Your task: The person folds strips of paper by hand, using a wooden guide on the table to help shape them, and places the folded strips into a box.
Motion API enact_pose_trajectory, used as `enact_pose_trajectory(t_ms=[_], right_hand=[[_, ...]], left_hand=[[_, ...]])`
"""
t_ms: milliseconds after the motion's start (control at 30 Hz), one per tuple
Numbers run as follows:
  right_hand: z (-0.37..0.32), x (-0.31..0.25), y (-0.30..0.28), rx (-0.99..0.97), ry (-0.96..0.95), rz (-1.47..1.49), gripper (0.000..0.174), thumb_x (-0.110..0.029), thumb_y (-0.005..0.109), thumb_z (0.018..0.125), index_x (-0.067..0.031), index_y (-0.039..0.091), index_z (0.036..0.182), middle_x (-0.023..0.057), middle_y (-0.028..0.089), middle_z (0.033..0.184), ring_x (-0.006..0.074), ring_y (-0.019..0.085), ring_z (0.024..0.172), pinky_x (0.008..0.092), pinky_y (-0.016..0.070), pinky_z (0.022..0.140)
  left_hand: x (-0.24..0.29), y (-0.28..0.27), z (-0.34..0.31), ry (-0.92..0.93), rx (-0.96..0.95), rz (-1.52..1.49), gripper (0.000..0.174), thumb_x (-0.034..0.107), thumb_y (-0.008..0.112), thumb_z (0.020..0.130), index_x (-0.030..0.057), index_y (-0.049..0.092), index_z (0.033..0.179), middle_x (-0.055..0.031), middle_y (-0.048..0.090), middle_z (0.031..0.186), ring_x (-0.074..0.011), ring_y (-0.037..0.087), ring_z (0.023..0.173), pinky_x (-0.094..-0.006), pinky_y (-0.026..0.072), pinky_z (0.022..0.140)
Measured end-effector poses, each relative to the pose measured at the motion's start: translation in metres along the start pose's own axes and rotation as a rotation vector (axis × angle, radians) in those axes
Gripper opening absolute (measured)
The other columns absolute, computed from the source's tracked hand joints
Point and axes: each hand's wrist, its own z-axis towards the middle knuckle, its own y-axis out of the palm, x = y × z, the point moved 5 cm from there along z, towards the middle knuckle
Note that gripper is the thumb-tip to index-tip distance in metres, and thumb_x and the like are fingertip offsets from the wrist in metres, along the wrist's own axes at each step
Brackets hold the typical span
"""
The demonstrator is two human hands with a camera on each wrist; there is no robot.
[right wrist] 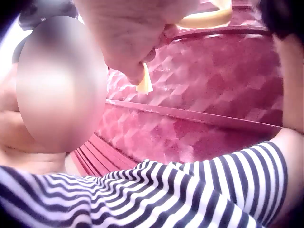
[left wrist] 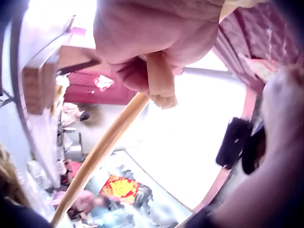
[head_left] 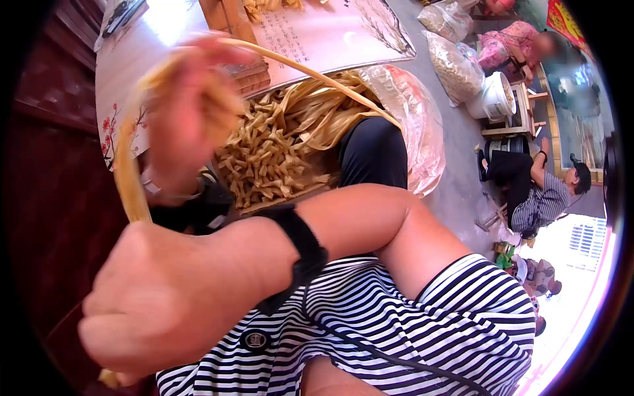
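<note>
A long tan strip [head_left: 129, 181], looking like bean curd skin, is stretched in an arc between the two hands. My right hand [head_left: 152, 303], nearest the head camera, grips its lower part in curled fingers; a short tail [right wrist: 145, 81] pokes out below them. Farther off and blurred in the head view, my left hand [head_left: 191, 112] holds the strip's upper part. In the left wrist view a flat end [left wrist: 161, 85] sticks out from the left fingers, and a long length [left wrist: 102, 152] hangs away. Below lie a heap of small tan knots [head_left: 264, 155] and loose strips [head_left: 323, 109].
A printed tabletop [head_left: 297, 39] bears a wooden block [head_left: 231, 20] behind the heap. A clear plastic bag [head_left: 422, 132] lies beside my knee [head_left: 376, 152]. Filled bags [head_left: 456, 69], a white bucket [head_left: 495, 99] and seated people are off to the right.
</note>
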Motion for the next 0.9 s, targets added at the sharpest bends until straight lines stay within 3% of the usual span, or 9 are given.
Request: enact_pose_trajectory(t_ms=[167,300,367,467,567,600,667,767,900], right_hand=[[-0.028,-0.005,-0.024,-0.072,0.048,0.031,0.026,-0.028,0.072,0.076,-0.0115,0.052,0.074,0.002,0.052,0.059,0.0233,0.056,0.053,0.0349,0.0422,0.046],[-0.036,-0.006,-0.041,-0.126,0.135,0.079,0.024,-0.025,0.071,0.078,-0.0118,0.052,0.073,0.0004,0.053,0.062,0.0221,0.057,0.054,0.0333,0.0421,0.046],[-0.033,-0.011,-0.056,-0.172,0.163,0.021,0.024,-0.024,0.073,0.078,-0.0117,0.054,0.073,0.0008,0.055,0.065,0.0214,0.057,0.054,0.0315,0.0427,0.046],[-0.024,-0.011,-0.097,-0.136,0.221,0.01,0.025,-0.024,0.075,0.081,-0.0081,0.056,0.081,0.0004,0.052,0.063,0.0151,0.05,0.05,0.0286,0.0363,0.044],[-0.02,-0.014,-0.141,0.142,0.395,-0.075,0.028,-0.022,0.076,0.08,-0.0067,0.054,0.086,-0.0005,0.052,0.064,0.0106,0.045,0.051,0.0248,0.0326,0.047],[-0.019,-0.014,-0.153,0.199,0.398,-0.096,0.028,-0.021,0.076,0.08,-0.0068,0.053,0.087,-0.0008,0.052,0.064,0.0098,0.044,0.051,0.0238,0.0313,0.047],[-0.015,-0.016,-0.175,0.258,0.379,-0.075,0.029,-0.021,0.075,0.081,-0.0069,0.052,0.09,-0.0013,0.05,0.063,0.0079,0.041,0.05,0.0223,0.0285,0.047],[-0.005,-0.011,-0.194,0.269,0.344,-0.013,0.025,-0.022,0.072,0.083,-0.006,0.054,0.092,-0.0028,0.05,0.064,0.0047,0.04,0.05,0.0205,0.0271,0.048],[-0.011,0.015,-0.189,0.23,0.711,-0.114,0.014,-0.013,0.066,0.087,-0.0024,0.06,0.094,-0.0026,0.058,0.075,0.0021,0.047,0.061,0.0175,0.0338,0.055]], left_hand=[[0.143,-0.074,-0.037,0.522,0.176,0.065,0.041,0.036,0.047,0.098,0.0052,0.055,0.123,-0.0208,0.055,0.127,-0.017,0.06,0.085,-0.0302,0.0491,0.074],[0.124,-0.024,-0.035,0.579,0.114,0.326,0.041,0.036,0.052,0.096,0.0016,0.056,0.117,-0.0234,0.052,0.13,-0.0172,0.057,0.077,-0.0281,0.0477,0.065],[0.102,0.001,-0.039,0.451,-0.005,0.787,0.032,0.025,0.056,0.093,0.0027,0.059,0.115,-0.0215,0.062,0.114,-0.0163,0.056,0.066,-0.0267,0.0465,0.056],[0.055,0.041,-0.034,-0.261,-0.323,1.143,0.043,0.004,0.062,0.077,0.0108,0.063,0.119,-0.0155,0.067,0.078,-0.0206,0.06,0.057,-0.0322,0.0482,0.056],[0.041,0.036,-0.029,-0.093,-0.305,1.342,0.063,-0.005,0.06,0.067,0.0198,0.061,0.125,-0.015,0.063,0.074,-0.0295,0.062,0.061,-0.036,0.0491,0.059],[0.047,0.031,-0.027,-0.073,-0.302,1.44,0.055,-0.008,0.057,0.072,0.0141,0.062,0.123,-0.0126,0.065,0.072,-0.0232,0.064,0.06,-0.0313,0.0504,0.056],[0.066,0.033,-0.027,-0.191,-0.345,0.963,0.027,0.009,0.063,0.084,-0.0012,0.066,0.109,-0.0091,0.066,0.065,-0.0161,0.064,0.051,-0.0249,0.0502,0.049],[0.063,0.039,-0.021,0.096,-0.352,0.697,0.02,0.007,0.058,0.087,-0.005,0.066,0.101,-0.0105,0.064,0.062,-0.0164,0.061,0.045,-0.0233,0.0468,0.044],[0.049,0.011,-0.014,-0.157,0.145,0.784,0.022,0.016,0.058,0.092,-0.0039,0.066,0.1,-0.005,0.063,0.066,-0.0088,0.059,0.052,-0.019,0.0434,0.047]])
